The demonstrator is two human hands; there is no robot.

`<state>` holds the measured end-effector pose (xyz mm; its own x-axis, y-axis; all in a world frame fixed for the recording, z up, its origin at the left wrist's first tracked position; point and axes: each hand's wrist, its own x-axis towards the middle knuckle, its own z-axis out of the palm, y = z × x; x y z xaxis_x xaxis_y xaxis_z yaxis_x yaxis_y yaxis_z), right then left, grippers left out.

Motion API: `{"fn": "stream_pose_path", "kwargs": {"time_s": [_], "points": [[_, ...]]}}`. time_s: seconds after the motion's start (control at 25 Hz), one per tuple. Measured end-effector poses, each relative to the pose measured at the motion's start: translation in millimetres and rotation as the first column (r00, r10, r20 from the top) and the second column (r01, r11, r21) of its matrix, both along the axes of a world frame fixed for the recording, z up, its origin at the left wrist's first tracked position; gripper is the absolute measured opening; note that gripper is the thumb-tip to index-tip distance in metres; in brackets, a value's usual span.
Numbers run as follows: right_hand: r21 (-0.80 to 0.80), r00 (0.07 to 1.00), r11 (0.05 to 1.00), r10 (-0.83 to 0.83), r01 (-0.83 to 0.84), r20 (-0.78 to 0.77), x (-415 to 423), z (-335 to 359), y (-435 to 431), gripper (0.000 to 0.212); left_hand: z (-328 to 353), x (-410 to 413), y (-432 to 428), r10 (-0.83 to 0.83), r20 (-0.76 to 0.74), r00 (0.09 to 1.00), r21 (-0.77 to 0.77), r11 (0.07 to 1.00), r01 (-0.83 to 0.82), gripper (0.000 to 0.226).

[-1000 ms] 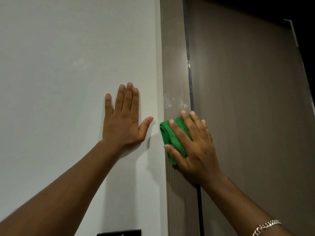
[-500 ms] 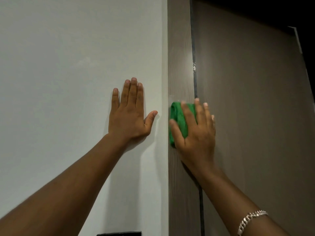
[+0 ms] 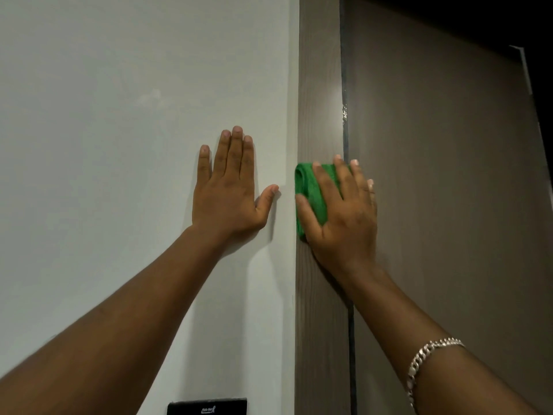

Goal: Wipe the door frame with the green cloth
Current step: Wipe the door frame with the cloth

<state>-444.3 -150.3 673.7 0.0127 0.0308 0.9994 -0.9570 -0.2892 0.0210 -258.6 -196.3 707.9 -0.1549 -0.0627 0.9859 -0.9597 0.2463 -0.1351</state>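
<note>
The door frame (image 3: 320, 85) is a vertical brown wood-grain strip between the pale wall and the door. A folded green cloth (image 3: 308, 187) lies flat against the frame at mid height. My right hand (image 3: 344, 214) presses on the cloth with fingers spread upward, covering most of it; two fingertips reach over the dark gap onto the door. My left hand (image 3: 230, 187) rests flat on the wall just left of the frame, fingers apart, holding nothing.
The pale grey wall (image 3: 119, 145) fills the left half. The brown door (image 3: 449, 205) stands right of the frame, with a dark opening at the top right. A black switch plate (image 3: 207, 407) sits on the wall at the bottom edge.
My right hand has slid the green cloth up the frame, over the whitish smudges seen above it one second ago. My left hand has stayed flat on the wall.
</note>
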Motion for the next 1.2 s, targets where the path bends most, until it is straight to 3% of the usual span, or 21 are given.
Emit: {"fn": "stream_pose_path", "kwargs": {"time_s": [0.08, 0.16, 0.4, 0.72, 0.88, 1.0, 1.2], "points": [[0.027, 0.989, 0.999, 0.013, -0.017, 0.147, 13, 25, 1, 0.058, -2, -2, -1, 0.002, -0.018, 1.000, -0.003, 1.000, -0.002, 0.084], [0.056, 0.985, 0.998, -0.005, -0.005, 0.173, 20, 53, 2, 0.058, -3, -2, -1, 0.000, -0.028, 1.000, -0.008, 1.000, 0.000, 0.083], [0.024, 0.998, 0.999, -0.048, 0.047, 0.031, 10, 63, -2, 0.060, -2, 1, 2, -0.045, -0.026, 0.999, 0.013, 0.999, 0.045, 0.078], [0.035, 0.987, 0.997, -0.061, 0.066, -0.150, 4, -3, 5, 0.067, -20, 5, 22, -0.297, -0.020, 0.955, 0.090, 0.950, 0.298, 0.066], [0.133, 0.991, 0.990, -0.036, 0.053, -0.131, 6, -50, 13, 0.073, -75, -16, 48, -0.499, -0.144, 0.855, 0.182, 0.836, 0.518, 0.070], [0.199, 0.991, 0.979, 0.069, -0.045, -0.117, 6, -86, 22, 0.077, -126, -32, 66, -0.546, -0.212, 0.811, 0.311, 0.749, 0.585, 0.068], [0.415, 0.944, 0.872, 0.320, -0.260, -0.082, -5, -151, 43, 0.087, -174, -60, 102, -0.567, -0.637, 0.522, 0.249, 0.490, 0.835, 0.047]]}}
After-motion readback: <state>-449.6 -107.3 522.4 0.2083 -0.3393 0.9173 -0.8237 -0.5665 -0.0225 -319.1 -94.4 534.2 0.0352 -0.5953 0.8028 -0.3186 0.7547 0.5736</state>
